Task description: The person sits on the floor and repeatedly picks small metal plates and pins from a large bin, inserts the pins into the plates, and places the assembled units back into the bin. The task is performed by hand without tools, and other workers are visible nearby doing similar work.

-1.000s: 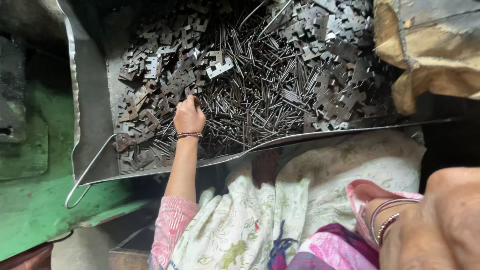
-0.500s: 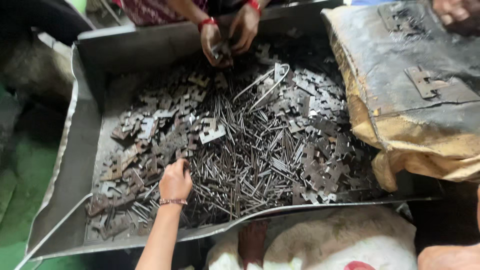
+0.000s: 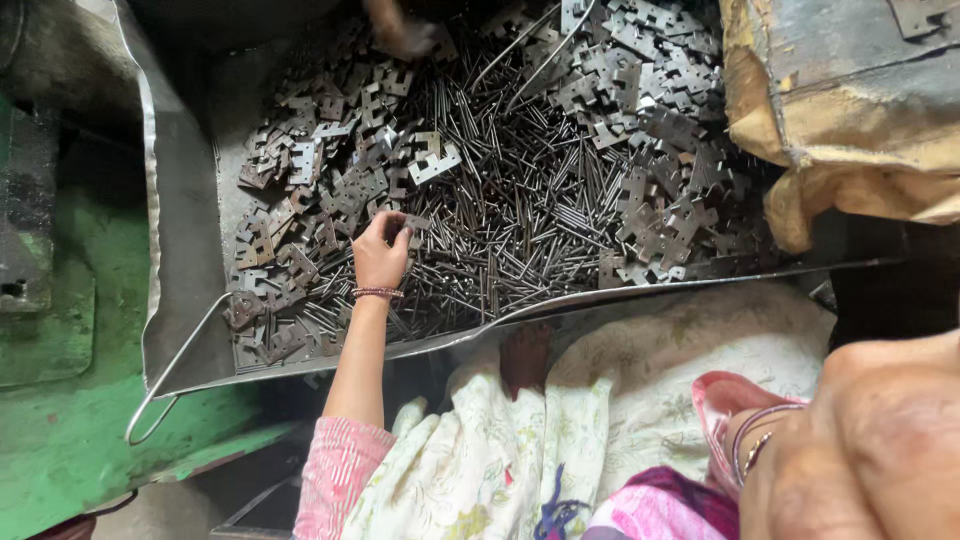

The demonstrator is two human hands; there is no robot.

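— Looking down from the head view, what is held in the left hand (image 3: pixel 381 256)?

— A small flat metal hinge plate (image 3: pixel 417 222) is pinched at the fingertips, the grip being clenched on it. It is held just above the pile of steel pins (image 3: pixel 500 215), at the near-left part of the metal tray (image 3: pixel 180 250).

— And the right hand (image 3: pixel 870 450)?

— It is seen close to the lens, well outside the tray's near rim, blurred. Whether its grip is clenched or released cannot be told. Bangles (image 3: pixel 750 440) are worn at that wrist.

— What else is seen about the tray?

— Loose hinge plates (image 3: pixel 310 200) are heaped along its left side and at its far right, with the pins massed between. Another person's hand (image 3: pixel 405 35) is seen at the tray's far edge. A worn sack (image 3: pixel 850 110) is propped over its right corner. Floral cloth (image 3: pixel 600 400) is spread below the near rim.
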